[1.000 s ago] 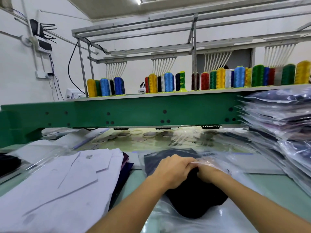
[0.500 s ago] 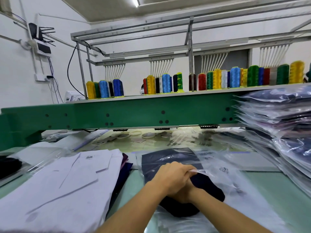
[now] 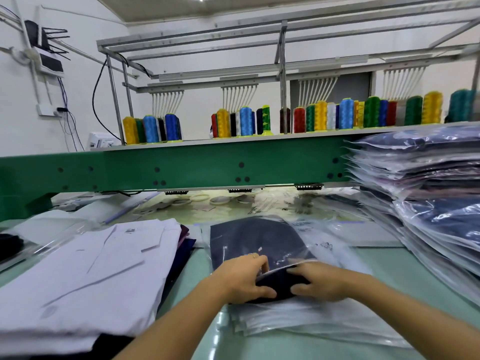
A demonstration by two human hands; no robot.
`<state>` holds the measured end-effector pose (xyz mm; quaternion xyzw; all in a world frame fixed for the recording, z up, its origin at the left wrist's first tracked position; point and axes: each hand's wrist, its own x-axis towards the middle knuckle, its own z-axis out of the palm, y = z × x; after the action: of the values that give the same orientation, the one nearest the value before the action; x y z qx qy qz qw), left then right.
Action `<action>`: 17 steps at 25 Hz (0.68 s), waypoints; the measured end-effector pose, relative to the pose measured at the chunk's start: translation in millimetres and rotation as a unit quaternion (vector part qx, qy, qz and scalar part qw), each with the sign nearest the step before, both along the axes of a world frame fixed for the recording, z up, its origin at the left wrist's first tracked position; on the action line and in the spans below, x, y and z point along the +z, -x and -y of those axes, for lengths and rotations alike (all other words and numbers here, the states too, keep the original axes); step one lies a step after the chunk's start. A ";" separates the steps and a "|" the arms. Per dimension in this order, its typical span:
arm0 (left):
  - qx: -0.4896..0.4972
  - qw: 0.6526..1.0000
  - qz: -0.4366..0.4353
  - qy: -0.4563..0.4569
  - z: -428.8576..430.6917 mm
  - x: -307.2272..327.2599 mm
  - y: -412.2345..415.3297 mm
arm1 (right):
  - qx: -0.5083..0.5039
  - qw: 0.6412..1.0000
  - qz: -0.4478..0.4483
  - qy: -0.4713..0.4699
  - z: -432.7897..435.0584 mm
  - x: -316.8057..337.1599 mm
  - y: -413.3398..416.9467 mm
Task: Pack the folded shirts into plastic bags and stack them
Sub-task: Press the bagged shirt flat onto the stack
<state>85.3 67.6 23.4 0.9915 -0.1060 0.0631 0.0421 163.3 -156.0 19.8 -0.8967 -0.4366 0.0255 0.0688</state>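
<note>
A folded dark navy shirt lies mostly inside a clear plastic bag on the table in front of me. Its near end still sticks out of the bag's mouth. My left hand grips that near end from the left, fingers over the bag's edge. From the right, my right hand grips the same end, thumb below the cloth. Under them lies a pile of empty clear bags.
A stack of folded white shirts over darker ones sits at my left. A tall pile of bagged shirts fills the right side. A green machine beam with thread cones crosses behind.
The navy shirt has slid further into the bag. My hands, close together and overlapping before, now sit apart at the two sides of its near end.
</note>
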 end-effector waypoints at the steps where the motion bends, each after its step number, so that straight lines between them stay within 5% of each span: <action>1: 0.004 1.000 -0.012 -0.004 -3.9 -4.1 2.4 | -0.001 1.000 0.009 0.000 16.1 2.6 0.8; 6: 0.016 0.999 -0.009 0.027 -18.8 -22.9 14.2 | -0.058 0.979 0.159 -0.110 47.0 -3.0 5.2; 12: 0.033 0.999 0.037 -0.014 -30.0 -26.8 25.0 | -0.047 0.983 0.172 -0.040 50.6 -24.9 -11.8; 17: 0.049 0.991 0.127 -0.008 -43.6 -25.9 31.2 | -0.013 0.983 0.155 -0.093 49.3 -8.3 -5.9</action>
<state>54.1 111.2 -2.5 0.9798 -0.0619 0.1896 0.0173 169.2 -205.4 11.5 -0.8850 -0.4307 -0.1558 0.0841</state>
